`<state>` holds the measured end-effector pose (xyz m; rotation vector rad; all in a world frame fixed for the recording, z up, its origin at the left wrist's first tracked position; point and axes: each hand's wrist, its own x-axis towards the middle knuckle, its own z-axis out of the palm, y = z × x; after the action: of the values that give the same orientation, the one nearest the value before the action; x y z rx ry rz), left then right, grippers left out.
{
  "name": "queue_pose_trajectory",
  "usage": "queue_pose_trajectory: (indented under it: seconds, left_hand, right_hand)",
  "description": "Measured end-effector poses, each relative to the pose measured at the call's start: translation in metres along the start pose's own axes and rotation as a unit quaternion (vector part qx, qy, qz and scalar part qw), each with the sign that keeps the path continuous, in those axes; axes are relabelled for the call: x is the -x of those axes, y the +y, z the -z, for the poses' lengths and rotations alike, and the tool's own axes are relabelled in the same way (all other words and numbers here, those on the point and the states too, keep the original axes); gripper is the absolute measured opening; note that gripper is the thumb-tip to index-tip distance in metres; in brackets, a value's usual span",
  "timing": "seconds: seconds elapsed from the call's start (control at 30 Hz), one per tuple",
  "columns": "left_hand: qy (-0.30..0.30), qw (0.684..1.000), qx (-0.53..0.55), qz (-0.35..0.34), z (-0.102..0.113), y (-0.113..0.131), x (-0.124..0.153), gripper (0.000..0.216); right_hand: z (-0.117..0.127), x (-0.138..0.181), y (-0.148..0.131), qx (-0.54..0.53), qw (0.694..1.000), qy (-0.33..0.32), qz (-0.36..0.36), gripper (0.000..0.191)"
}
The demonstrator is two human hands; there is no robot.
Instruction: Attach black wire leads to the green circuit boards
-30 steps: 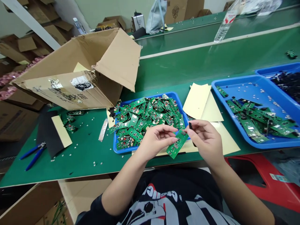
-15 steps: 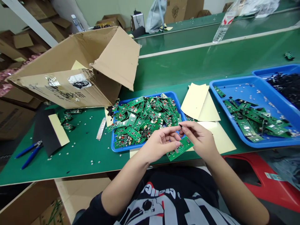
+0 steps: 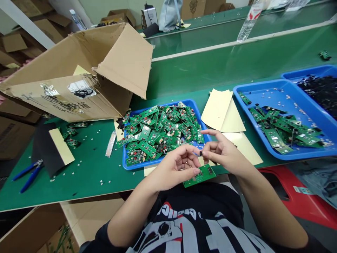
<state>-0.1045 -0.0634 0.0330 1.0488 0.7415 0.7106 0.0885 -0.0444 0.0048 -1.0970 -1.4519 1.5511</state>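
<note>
My left hand [image 3: 179, 167] grips a green circuit board [image 3: 200, 176] by its left end, thumb on top, in front of my chest. Dark components show near the board's right end. Just above the board, my right hand [image 3: 222, 151] pinches a small black piece [image 3: 200, 153] between thumb and index finger. My left index fingertip is close beside that piece; whether it touches, I cannot tell. Right behind my hands stands a blue tray [image 3: 125, 164] heaped with green circuit boards [image 3: 150, 135].
On the right, another blue tray [image 3: 275, 88] holds more boards; one behind it holds black pieces [image 3: 319, 91]. Yellowish paper sheets [image 3: 217, 109] lie between trays. An open cardboard box [image 3: 63, 95] stands at left, near blue-handled pliers [image 3: 30, 179] and black sheets [image 3: 46, 149]. A water bottle [image 3: 249, 23] stands behind.
My right hand has dropped slightly, and the black piece shows more clearly between its fingers. The board has come a little lower and lies flatter. The whole view has shifted slightly.
</note>
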Motion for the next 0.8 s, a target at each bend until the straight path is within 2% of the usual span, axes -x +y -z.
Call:
queue_pose_trajectory:
  seconds: [0.17,0.3,0.47,0.53,0.67,0.73,0.8]
  left_hand:
    - [0.016,1.0,-0.002,-0.012,0.001,0.004,0.002,0.036]
    - [0.026,0.998,-0.062,-0.004,0.005,0.01,0.002,0.031]
    - [0.055,0.977,-0.208,0.0,0.007,0.011,0.002,0.026]
    - [0.07,0.975,-0.209,0.004,0.006,0.008,0.002,0.033]
    - [0.163,0.968,-0.191,-0.011,0.005,0.008,0.001,0.04]
    - [0.176,0.969,-0.169,-0.025,0.004,0.01,-0.001,0.04]
    - [0.169,0.976,-0.135,-0.037,0.0,0.011,-0.004,0.032]
  right_hand:
    - [0.004,0.005,-0.005,0.012,1.0,0.002,-0.027,0.021]
    - [0.009,0.009,-0.012,0.126,0.992,0.002,-0.003,0.016]
    - [0.018,0.017,-0.023,0.293,0.953,0.022,0.072,0.017]
    - [0.022,0.021,-0.023,0.332,0.937,0.056,0.089,0.017]
    - [0.027,0.03,-0.021,0.399,0.884,0.189,0.153,0.013]
    - [0.025,0.033,-0.022,0.408,0.867,0.198,0.205,0.011]
    - [0.02,0.034,-0.026,0.406,0.861,0.163,0.261,0.01]
